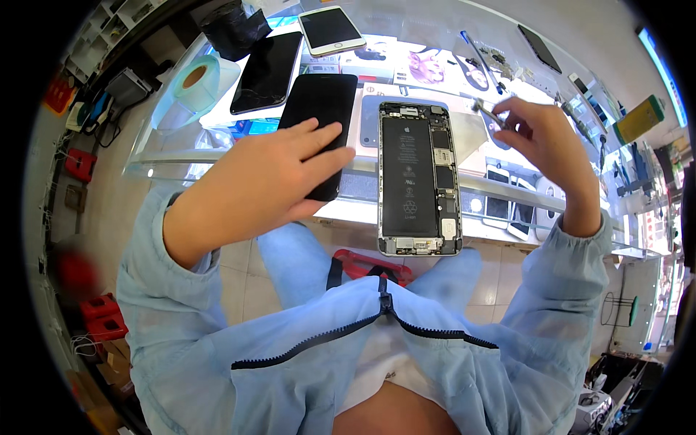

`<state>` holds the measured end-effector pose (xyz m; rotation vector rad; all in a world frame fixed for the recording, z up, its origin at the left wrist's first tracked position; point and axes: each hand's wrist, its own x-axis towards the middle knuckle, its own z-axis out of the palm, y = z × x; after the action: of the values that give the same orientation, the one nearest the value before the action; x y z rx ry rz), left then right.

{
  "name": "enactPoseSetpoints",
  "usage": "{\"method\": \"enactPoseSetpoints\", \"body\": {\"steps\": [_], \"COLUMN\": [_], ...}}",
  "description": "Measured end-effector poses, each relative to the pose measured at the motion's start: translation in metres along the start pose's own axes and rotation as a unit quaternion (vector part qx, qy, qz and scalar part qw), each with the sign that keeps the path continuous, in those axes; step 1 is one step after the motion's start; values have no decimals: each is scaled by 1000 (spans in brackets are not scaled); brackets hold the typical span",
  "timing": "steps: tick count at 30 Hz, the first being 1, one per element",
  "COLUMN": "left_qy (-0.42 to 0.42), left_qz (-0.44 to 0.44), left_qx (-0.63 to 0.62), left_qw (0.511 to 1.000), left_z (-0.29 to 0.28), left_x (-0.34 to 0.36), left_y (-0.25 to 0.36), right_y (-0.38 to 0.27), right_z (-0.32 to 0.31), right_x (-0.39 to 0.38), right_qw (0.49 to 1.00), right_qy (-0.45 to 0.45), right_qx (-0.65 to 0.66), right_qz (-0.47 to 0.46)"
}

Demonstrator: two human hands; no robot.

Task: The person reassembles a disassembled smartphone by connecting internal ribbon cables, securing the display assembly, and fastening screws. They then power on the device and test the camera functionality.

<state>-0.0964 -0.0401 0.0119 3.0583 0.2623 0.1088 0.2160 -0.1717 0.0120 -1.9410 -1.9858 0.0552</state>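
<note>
My left hand [272, 170] rests on a black phone screen panel [315, 98], its fingers spread over the dark glass. Right of that panel lies an opened smartphone [409, 174]. Its long black battery fills the middle, with circuit boards along the right side and small parts at both ends; its lower end sticks out past the counter's front edge. Beyond the opened phone, my right hand [544, 138] is raised over the counter, thumb and fingers pinching a small slim silvery metal piece [489, 114]. That piece's exact kind is too small to make out.
Toward the back lie a large black tablet-like screen [267, 72], a white-framed phone [331, 30], a tape roll [194, 77] and a blue pen [478, 58]. Small loose parts [500, 64] are scattered at the back right. White phones [509, 203] show beneath the glass counter's front rail.
</note>
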Motion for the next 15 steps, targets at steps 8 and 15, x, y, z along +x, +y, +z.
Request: {"method": "enactPoseSetpoints", "body": {"steps": [8,15], "left_qy": [227,244], "left_qz": [83,105], "left_qx": [98,31], "left_qw": [965,964], "left_z": [-34,-98], "left_x": [3,49], "left_y": [-13,21], "right_y": [1,-44], "right_z": [-8,-8], "right_x": [-26,4], "right_qw": [998,979], "right_qy": [33,150], "right_qx": [-42,51], "right_qz": [28,-126]}}
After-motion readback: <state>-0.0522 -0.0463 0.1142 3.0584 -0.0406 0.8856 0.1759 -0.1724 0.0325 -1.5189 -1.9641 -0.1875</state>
